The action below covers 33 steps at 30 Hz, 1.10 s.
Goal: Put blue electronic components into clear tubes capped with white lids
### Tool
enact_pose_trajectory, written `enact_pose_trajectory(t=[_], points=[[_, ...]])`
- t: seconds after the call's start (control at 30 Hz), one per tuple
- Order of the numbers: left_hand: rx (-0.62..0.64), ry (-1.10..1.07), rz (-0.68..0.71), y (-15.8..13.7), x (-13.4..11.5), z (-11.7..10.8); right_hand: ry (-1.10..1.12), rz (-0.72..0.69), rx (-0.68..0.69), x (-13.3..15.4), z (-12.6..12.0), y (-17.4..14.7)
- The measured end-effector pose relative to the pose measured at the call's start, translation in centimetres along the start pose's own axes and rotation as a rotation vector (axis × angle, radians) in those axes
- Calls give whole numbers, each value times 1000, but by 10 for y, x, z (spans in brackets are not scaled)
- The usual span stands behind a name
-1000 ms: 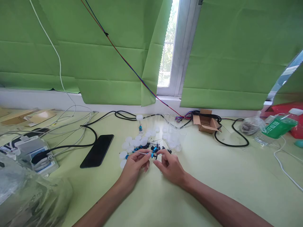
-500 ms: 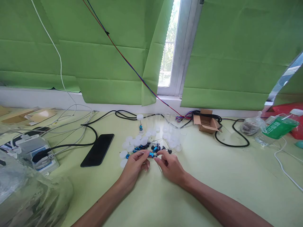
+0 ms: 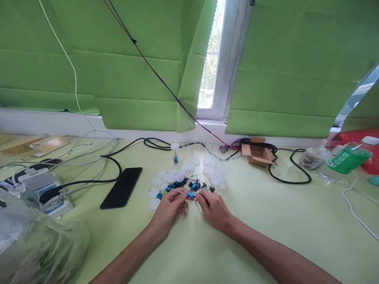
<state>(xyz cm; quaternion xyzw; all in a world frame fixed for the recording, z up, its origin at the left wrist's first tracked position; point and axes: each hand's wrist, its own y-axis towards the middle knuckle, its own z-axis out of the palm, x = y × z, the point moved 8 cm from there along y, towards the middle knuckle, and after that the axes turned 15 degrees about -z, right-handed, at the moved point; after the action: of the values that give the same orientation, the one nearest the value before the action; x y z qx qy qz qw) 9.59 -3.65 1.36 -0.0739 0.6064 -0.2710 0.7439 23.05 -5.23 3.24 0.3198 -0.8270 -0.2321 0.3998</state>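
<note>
From the head view, the left hand [image 3: 170, 207] and right hand [image 3: 213, 208] meet fingertip to fingertip, both pinching a small blue part [image 3: 191, 194] just above the worktop [image 3: 266, 221]. White caps [image 3: 166, 179] lie just beyond; a phone [image 3: 121, 188] lies left.

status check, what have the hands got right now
Left hand and right hand both pinch one blue capacitor between fingertips. Held just above table. Parts pile and white caps right behind, phone off left.

Glossy blue capacitor [image 3: 190, 194], thin metal leads, white plastic caps [image 3: 162, 180], matt table [image 3: 266, 221]
</note>
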Motion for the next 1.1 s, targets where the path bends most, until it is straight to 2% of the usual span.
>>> enact_pose_trajectory(t=[0.23, 0.6, 0.77, 1.1], points=[[20, -22, 18, 1, 0, 2, -56, -14, 7, 0, 0, 1], [-48, -85, 45, -1, -8, -4, 0, 32, -62, -2, -4, -2], [-35, -109, 33, 2, -5, -6, 34, -8, -16, -1, 2, -3], [-37, -74, 16, 0, -4, -5, -17, -34, -10, -2, 3, -3]])
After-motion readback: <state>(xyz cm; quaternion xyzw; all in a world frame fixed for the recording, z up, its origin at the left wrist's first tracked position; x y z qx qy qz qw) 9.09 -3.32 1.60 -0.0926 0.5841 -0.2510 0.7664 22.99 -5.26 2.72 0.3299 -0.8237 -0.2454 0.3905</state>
